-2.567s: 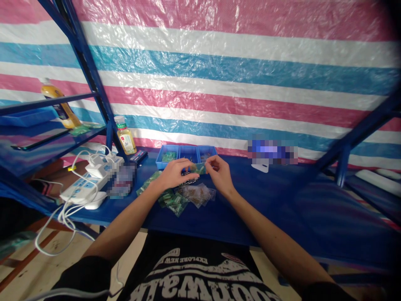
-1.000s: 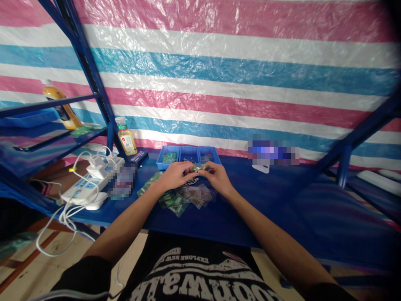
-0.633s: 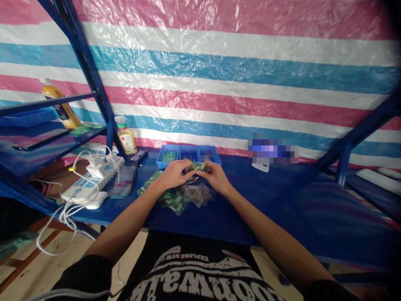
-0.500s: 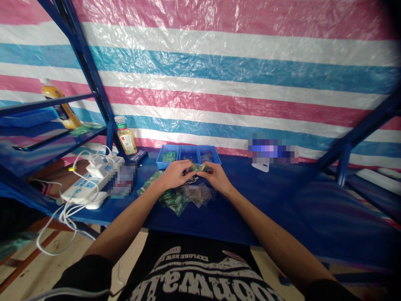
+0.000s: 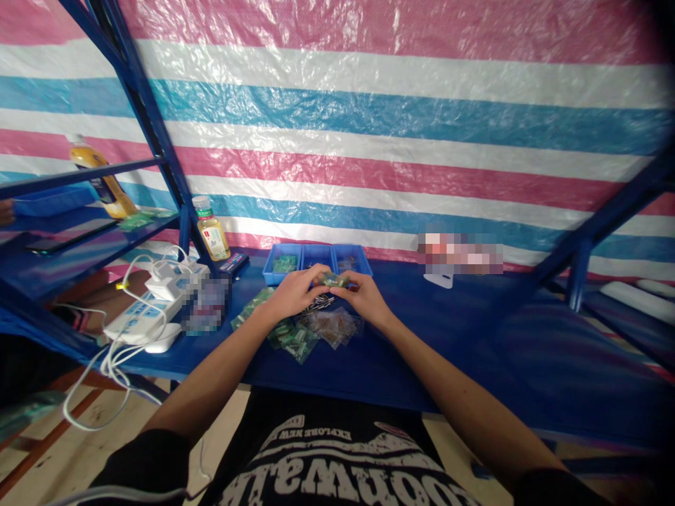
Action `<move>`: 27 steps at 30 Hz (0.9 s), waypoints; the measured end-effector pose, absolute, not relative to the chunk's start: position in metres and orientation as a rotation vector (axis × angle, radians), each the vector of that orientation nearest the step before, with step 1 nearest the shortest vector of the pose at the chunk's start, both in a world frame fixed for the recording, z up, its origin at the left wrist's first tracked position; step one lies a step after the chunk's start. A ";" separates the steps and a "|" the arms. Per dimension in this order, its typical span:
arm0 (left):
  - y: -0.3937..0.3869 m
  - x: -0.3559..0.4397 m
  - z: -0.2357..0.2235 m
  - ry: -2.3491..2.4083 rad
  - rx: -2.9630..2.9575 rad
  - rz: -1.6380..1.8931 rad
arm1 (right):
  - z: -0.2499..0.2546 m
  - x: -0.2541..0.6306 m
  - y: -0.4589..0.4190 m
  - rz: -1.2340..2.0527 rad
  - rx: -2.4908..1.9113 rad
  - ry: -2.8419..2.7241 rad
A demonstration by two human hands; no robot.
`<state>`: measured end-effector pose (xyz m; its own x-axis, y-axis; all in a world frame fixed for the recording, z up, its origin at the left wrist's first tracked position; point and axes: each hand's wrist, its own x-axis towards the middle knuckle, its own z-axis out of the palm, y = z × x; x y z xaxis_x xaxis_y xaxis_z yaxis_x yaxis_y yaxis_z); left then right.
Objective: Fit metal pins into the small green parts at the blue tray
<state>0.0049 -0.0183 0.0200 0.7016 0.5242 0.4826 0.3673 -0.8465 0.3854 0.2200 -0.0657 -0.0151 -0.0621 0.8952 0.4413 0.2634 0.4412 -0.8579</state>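
Note:
Between my two hands is a small greenish clear plastic bag [image 5: 334, 280], pinched at both ends. My left hand [image 5: 295, 292] is closed on its left side, and my right hand [image 5: 363, 295] grips its right side. What the bag holds is too small to make out. Just below, on the blue table, lie a small heap of dark and silvery metal pieces [image 5: 320, 302], a pile of clear bags with brownish contents [image 5: 335, 327] and several green bags [image 5: 295, 341]. Right behind my hands stands a blue three-part tray [image 5: 285, 247]; green bags [image 5: 285, 263] fill its left compartment.
At the left are a white power strip [image 5: 140, 309] with tangled cables, a bottle of yellow liquid [image 5: 212, 232] and a dark blue box [image 5: 233, 266]. A white card-like piece [image 5: 439, 280] lies at the back right. Blue frame posts [image 5: 580, 274] flank the table [image 5: 448, 337].
The bag between my hands shows more plainly now, spread between the fingers. My hands have barely shifted. At the far left edge, another person's fingers have come into view by the shelf.

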 end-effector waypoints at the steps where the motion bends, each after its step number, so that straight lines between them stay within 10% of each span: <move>1: -0.019 0.005 0.020 0.712 2.612 0.903 | -0.014 0.219 -0.067 0.736 -1.045 -1.550; 27: -0.017 0.006 0.022 0.603 2.787 0.840 | -0.002 0.218 -0.072 0.814 -1.014 -1.525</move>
